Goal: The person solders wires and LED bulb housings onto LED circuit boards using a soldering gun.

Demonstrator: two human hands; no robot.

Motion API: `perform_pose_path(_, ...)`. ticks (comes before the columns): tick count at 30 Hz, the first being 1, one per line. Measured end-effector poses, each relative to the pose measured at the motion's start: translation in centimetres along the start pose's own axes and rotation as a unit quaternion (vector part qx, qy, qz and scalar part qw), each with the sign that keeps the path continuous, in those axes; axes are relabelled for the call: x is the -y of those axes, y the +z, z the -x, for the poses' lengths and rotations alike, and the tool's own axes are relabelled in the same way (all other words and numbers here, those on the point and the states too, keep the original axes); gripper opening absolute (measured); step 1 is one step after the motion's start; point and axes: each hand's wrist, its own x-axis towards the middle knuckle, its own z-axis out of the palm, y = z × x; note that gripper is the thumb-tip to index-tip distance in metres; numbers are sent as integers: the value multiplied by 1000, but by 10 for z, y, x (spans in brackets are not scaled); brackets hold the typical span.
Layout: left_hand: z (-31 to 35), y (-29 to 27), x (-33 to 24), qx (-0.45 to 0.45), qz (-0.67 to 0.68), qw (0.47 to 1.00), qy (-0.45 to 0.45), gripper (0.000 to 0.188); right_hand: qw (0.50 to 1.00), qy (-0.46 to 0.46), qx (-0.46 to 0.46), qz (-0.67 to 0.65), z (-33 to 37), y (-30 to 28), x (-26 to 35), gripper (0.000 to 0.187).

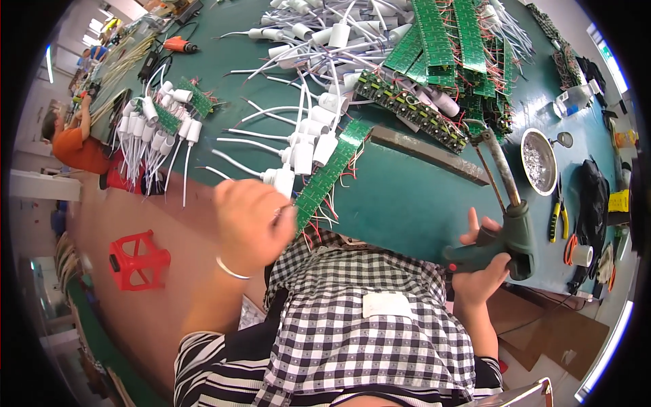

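Note:
My left hand, a little blurred, is closed at the near end of a green circuit board strip. Its fingers hide whatever they pinch. Red and white wires hang from the strip's right edge. Along the left edge lie several white lamp holders with white cables. On the right, my right hand is wrapped round the grip of a dark green soldering gun. Its metal barrel points away from me, with a thin rusty rod beside it. The tip is near a grey metal bar on the table.
Behind lie piled lamp holders and stacked green boards. At right are a metal bowl, yellow-handled pliers and a plastic bottle. A red stool stands on the floor at left; another person sits beyond.

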Motion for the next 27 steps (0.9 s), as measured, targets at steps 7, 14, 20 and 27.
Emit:
perform_pose_path(7, -16, 27, -25, 138, -148, 976, -75, 50, 999, -3, 26, -35, 10, -3, -2, 68)
perform_pose_path(14, -11, 44, -18, 95, -136, 984, -59, 38, 999, 17, -15, -40, 17, -1, -11, 65)
perform_pose_path(20, 5, 29, 14, 101, -146, 980, -84, 36, 999, -14, -7, -34, 23, -5, -10, 60)
perform_pose_path(27, 13, 42, 34, 28, -166, 982, -81, 49, 998, -15, -38, -52, 23, 13, -3, 55)
